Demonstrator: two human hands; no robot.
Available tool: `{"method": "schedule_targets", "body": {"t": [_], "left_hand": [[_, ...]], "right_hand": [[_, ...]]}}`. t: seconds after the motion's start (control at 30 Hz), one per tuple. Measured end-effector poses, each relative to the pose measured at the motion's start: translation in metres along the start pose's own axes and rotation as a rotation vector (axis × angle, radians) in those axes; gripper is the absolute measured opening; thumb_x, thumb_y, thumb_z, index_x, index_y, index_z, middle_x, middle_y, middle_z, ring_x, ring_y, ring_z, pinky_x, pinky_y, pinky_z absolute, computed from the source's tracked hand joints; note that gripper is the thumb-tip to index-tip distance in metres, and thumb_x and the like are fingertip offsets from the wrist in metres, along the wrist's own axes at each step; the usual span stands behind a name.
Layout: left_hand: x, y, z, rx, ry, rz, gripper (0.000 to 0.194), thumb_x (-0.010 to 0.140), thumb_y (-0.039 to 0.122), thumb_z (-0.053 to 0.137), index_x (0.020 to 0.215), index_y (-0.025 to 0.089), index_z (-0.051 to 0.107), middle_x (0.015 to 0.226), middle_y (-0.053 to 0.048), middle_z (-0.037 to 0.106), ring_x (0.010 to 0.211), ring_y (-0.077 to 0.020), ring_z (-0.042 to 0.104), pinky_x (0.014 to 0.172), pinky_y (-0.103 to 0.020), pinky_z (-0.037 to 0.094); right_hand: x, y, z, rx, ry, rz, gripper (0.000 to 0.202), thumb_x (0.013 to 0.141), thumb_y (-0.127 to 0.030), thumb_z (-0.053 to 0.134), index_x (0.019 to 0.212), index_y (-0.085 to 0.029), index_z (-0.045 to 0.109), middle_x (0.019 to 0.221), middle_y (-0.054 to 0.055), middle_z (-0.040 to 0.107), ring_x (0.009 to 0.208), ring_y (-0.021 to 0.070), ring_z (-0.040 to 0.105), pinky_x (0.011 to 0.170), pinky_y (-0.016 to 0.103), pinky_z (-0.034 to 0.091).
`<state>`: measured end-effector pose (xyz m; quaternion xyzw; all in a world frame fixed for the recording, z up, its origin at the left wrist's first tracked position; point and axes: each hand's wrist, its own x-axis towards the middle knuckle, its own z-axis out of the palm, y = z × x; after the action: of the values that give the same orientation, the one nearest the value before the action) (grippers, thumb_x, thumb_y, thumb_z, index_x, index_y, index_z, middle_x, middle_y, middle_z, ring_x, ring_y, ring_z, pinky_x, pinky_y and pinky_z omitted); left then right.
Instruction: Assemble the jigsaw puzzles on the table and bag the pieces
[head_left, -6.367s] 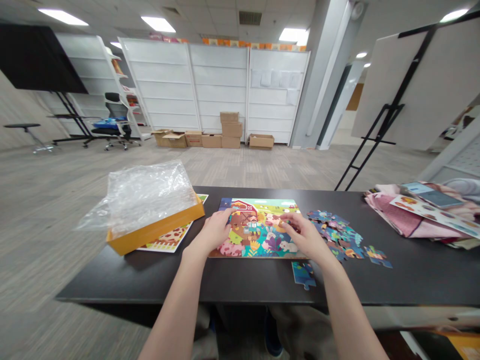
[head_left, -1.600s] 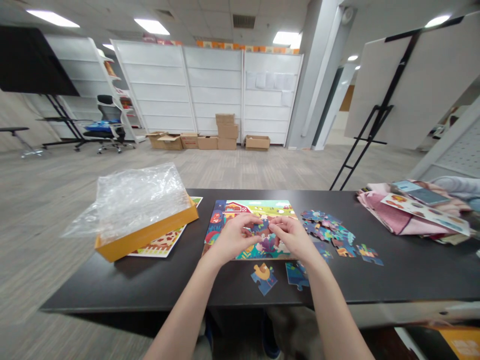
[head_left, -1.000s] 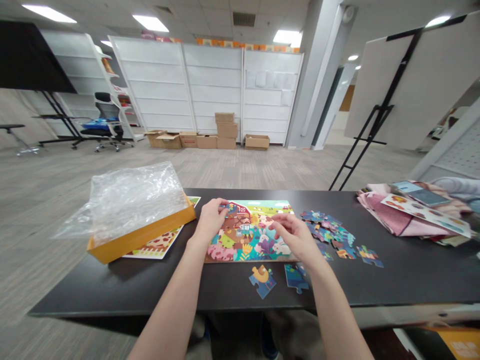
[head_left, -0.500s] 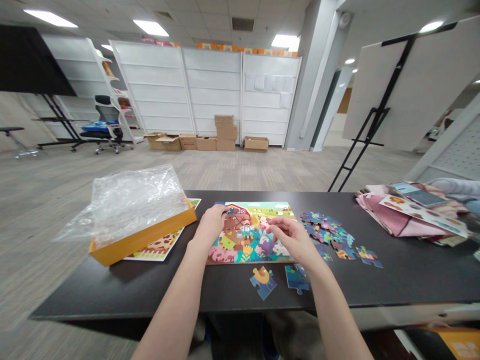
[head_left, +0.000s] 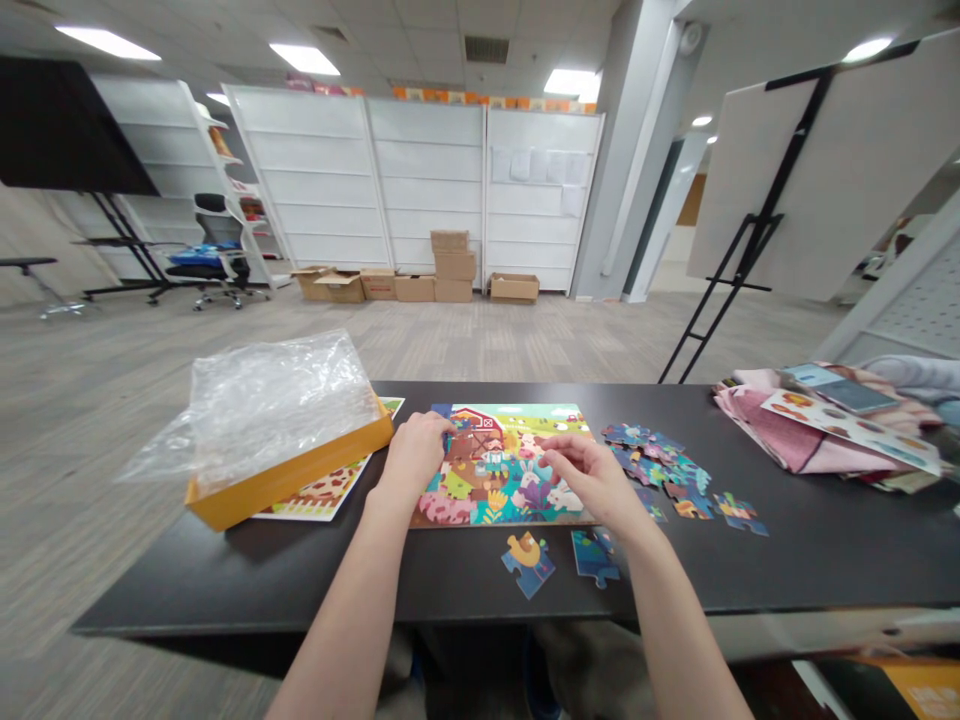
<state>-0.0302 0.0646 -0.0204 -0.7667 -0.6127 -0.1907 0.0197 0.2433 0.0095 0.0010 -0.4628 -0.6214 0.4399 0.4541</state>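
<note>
A colourful farm jigsaw puzzle (head_left: 495, 480) lies on the black table, showing a red barn, rabbits and pink animals. At its upper left corner, my left hand (head_left: 416, 455) has its fingers closed on a small bluish puzzle piece, mostly hidden by the fingertips. My right hand (head_left: 592, 475) is over the puzzle's right side, fingers loosely bent and thumb apart, with nothing visible between them. Nearer me lie a blue piece with a yellow shape (head_left: 529, 562) and a dark blue piece (head_left: 594, 556). A pile of loose puzzle pieces (head_left: 656, 460) spreads to the right.
On the left, a yellow box (head_left: 300, 470) with clear plastic wrap (head_left: 277, 400) rests partly over a printed picture sheet (head_left: 326, 495). Folded cloths (head_left: 772, 420), a phone (head_left: 847, 390) and a sticker sheet (head_left: 847, 430) lie at the right. The table's far edge (head_left: 525, 383) faces open floor.
My left hand has shifted slightly left and down at the puzzle's corner, uncovering more of its blue edge. My right hand has moved slightly right. The view has shifted a little.
</note>
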Motion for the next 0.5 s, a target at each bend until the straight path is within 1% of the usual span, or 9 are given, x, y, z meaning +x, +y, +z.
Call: {"method": "schedule_targets", "body": {"t": [0.13, 0.27, 0.37, 0.43, 0.5], "left_hand": [[-0.0028, 0.0036, -0.002, 0.025, -0.027, 0.002, 0.041, 0.088, 0.006, 0.045, 0.1, 0.024, 0.079, 0.111, -0.007, 0.076, 0.101, -0.0268, 0.065, 0.093, -0.037, 0.051], [-0.0022, 0.0074, -0.002, 0.053, -0.046, -0.026, 0.04, 0.087, 0.005, 0.045, 0.101, 0.023, 0.078, 0.109, -0.008, 0.076, 0.103, -0.026, 0.066, 0.094, -0.037, 0.05], [-0.0014, 0.0095, -0.0022, 0.057, -0.056, -0.035, 0.036, 0.089, 0.008, 0.045, 0.1, 0.021, 0.077, 0.109, -0.009, 0.075, 0.103, -0.0256, 0.066, 0.094, -0.036, 0.05], [-0.0014, 0.0102, -0.0039, 0.059, -0.048, -0.048, 0.035, 0.09, 0.009, 0.044, 0.102, 0.02, 0.075, 0.11, -0.01, 0.075, 0.103, -0.0259, 0.067, 0.094, -0.036, 0.05], [-0.0021, 0.0106, -0.0073, 0.068, -0.015, -0.087, 0.038, 0.091, 0.008, 0.042, 0.11, 0.018, 0.073, 0.111, -0.011, 0.074, 0.103, -0.0267, 0.068, 0.093, -0.037, 0.05]], "right_hand": [[-0.0007, 0.0012, 0.001, -0.014, 0.002, -0.005, 0.028, 0.081, -0.045, 0.066, 0.092, -0.019, 0.067, 0.082, 0.006, 0.074, 0.066, 0.0172, 0.066, 0.065, 0.031, 0.053], [-0.0015, 0.0015, 0.0014, -0.032, 0.0, -0.036, 0.028, 0.082, -0.045, 0.066, 0.093, -0.019, 0.068, 0.084, 0.006, 0.074, 0.071, 0.0186, 0.067, 0.068, 0.032, 0.053], [-0.0017, 0.0013, 0.0014, -0.034, -0.006, -0.041, 0.028, 0.082, -0.045, 0.066, 0.093, -0.019, 0.068, 0.084, 0.006, 0.074, 0.074, 0.0194, 0.068, 0.068, 0.032, 0.053], [-0.0016, 0.0012, 0.0015, -0.032, -0.011, -0.039, 0.027, 0.082, -0.045, 0.066, 0.093, -0.019, 0.068, 0.084, 0.006, 0.074, 0.075, 0.0197, 0.069, 0.068, 0.032, 0.053], [-0.0016, 0.0008, 0.0016, -0.028, -0.01, -0.041, 0.027, 0.082, -0.044, 0.066, 0.092, -0.019, 0.068, 0.084, 0.006, 0.075, 0.075, 0.0201, 0.069, 0.069, 0.033, 0.053]]}}
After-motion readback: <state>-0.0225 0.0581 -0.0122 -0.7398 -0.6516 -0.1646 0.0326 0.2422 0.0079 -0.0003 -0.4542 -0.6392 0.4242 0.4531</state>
